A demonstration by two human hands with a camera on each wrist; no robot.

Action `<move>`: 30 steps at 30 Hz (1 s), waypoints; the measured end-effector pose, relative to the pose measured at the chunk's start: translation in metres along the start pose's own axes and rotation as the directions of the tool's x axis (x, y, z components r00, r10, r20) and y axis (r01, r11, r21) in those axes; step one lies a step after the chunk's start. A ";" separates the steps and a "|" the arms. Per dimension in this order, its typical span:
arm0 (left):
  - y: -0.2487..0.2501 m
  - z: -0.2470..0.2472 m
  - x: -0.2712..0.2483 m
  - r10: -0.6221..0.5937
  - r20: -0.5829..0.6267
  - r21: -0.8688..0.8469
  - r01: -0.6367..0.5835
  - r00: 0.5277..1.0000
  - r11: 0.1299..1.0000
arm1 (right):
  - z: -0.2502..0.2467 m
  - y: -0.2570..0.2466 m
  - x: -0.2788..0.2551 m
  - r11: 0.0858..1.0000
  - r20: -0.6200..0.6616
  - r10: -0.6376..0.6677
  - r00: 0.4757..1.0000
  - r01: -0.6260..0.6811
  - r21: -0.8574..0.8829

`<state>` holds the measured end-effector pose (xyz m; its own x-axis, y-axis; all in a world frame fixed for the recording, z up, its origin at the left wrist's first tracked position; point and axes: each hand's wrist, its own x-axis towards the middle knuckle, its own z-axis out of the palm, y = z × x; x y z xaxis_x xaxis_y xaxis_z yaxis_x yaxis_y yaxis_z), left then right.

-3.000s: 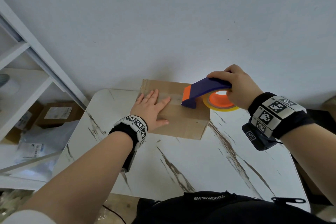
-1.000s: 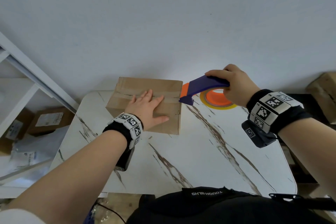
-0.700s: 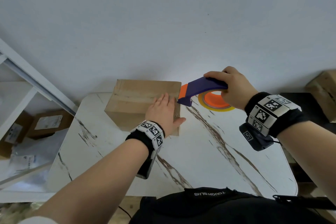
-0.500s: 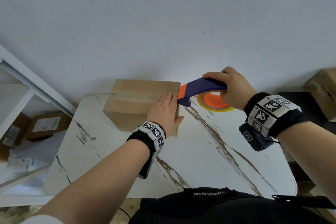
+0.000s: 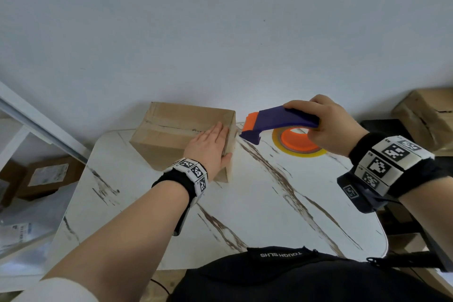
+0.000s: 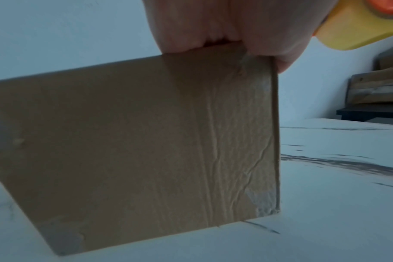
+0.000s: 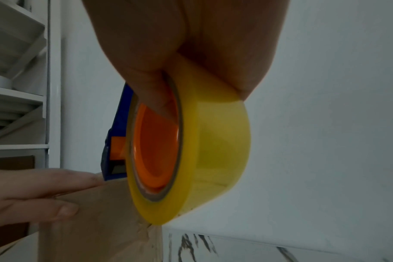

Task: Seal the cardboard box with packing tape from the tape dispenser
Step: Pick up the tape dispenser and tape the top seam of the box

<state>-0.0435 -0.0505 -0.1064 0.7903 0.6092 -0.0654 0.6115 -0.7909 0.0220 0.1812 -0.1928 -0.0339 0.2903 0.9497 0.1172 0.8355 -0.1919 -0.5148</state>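
A brown cardboard box [image 5: 171,130] stands at the back left of the marble table [image 5: 245,203], a strip of tape along its top seam. My left hand [image 5: 210,144] lies flat on the box's right end, fingers straight and the thumb down the near side; the left wrist view shows the box side [image 6: 135,141] under the palm. My right hand [image 5: 328,127] grips the purple and orange tape dispenser [image 5: 277,122] with its yellow tape roll [image 7: 209,150]. The dispenser's nose hangs just off the box's right edge, above the table.
A white shelf unit [image 5: 29,130] stands left of the table, with labelled parcels [image 5: 41,176] below it. More cardboard boxes [image 5: 426,115] sit on dark furniture at the right. A white wall runs close behind the box. The near half of the table is bare.
The dispenser has run rightward along the box top and off its right edge. My left hand slid from the middle of the lid to the right end. The box turned and shifted left.
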 end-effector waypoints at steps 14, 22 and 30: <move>-0.005 -0.002 0.000 0.026 0.006 -0.063 -0.025 1.000 0.998 | 0.026 -0.028 -0.018 0.969 0.105 0.034 0.994 -0.006 -0.249; 0.002 -0.002 -0.003 0.045 -0.009 -0.020 -0.045 0.999 0.999 | 0.041 -0.058 -0.001 0.937 0.193 0.111 0.975 -0.038 -0.348; 0.007 0.000 0.006 -0.007 0.057 -0.024 0.009 0.998 1.000 | 0.048 -0.108 0.020 0.794 0.210 0.085 0.974 0.061 -0.605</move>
<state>-0.0343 -0.0529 -0.1070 0.7823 0.6107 -0.1226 0.6191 -0.7840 0.0454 0.0745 -0.1413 -0.0168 0.2556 0.9608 -0.1074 0.9633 -0.2437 0.1123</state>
